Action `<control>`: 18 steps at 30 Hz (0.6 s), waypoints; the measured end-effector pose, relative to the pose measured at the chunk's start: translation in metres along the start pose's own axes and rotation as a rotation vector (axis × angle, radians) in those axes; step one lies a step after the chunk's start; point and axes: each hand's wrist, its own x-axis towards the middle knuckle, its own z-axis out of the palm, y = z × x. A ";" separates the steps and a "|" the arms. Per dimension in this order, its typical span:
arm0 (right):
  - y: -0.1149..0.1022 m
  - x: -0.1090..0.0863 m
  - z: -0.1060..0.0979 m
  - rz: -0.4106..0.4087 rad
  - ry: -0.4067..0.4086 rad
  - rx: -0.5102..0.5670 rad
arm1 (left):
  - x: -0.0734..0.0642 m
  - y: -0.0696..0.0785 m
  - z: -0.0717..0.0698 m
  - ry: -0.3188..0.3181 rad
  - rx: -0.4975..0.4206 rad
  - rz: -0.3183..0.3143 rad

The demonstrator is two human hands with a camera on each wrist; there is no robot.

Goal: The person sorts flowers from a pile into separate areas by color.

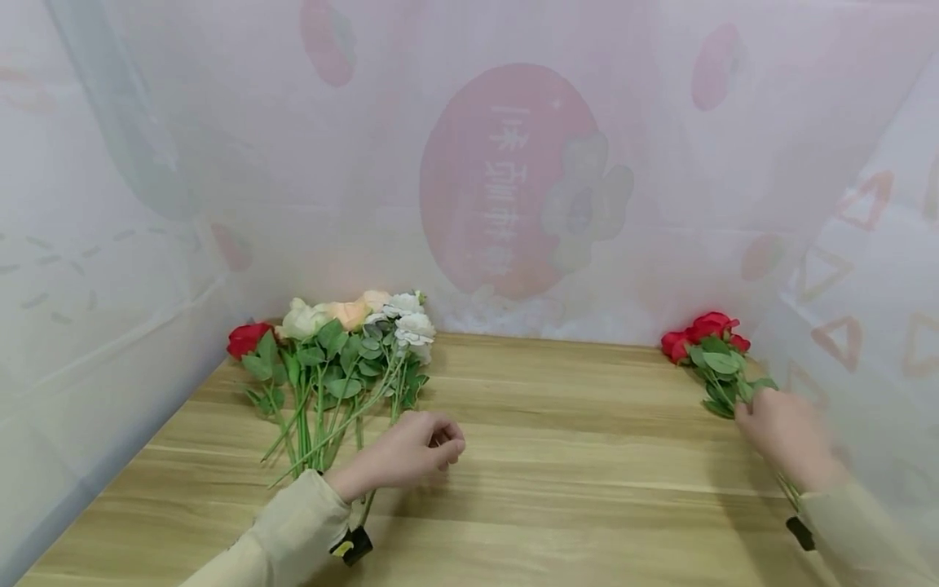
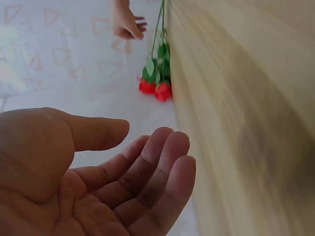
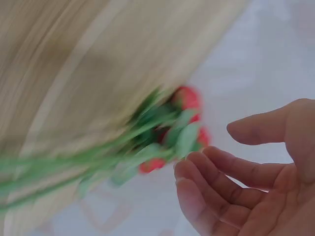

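Note:
Red roses (image 1: pixel 710 326) with green leaves and long stems lie at the far right of the wooden table. Over their stems hovers my right hand (image 1: pixel 788 436), blurred in the head view. The right wrist view shows its fingers (image 3: pixel 236 189) loosely bent, thumb apart, and the rose stems (image 3: pixel 98 160) beyond them, not in its grasp. My left hand (image 1: pixel 411 451) hangs above the table, fingers relaxed and holding nothing. Beside it on the left lies a row of flowers: a red rose (image 1: pixel 249 338), cream roses (image 1: pixel 304 318), peach roses (image 1: pixel 348 314) and white blossoms (image 1: pixel 414 328).
Pale printed cloth (image 1: pixel 513 318) encloses the wooden table (image 1: pixel 557 424) at the back and both sides. Green stems (image 1: pixel 302 424) of the left flowers point toward me, some crossing. A small black piece (image 1: pixel 355 545) shows below my left wrist.

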 end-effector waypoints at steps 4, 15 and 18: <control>-0.038 -0.004 -0.002 -0.031 0.033 0.060 | 0.002 -0.006 -0.015 0.094 0.154 -0.018; -0.134 -0.007 -0.003 -0.081 -0.047 0.332 | -0.006 -0.040 -0.081 0.184 0.379 -0.257; -0.155 -0.003 -0.002 -0.108 -0.064 0.361 | -0.011 -0.050 -0.089 0.159 0.396 -0.304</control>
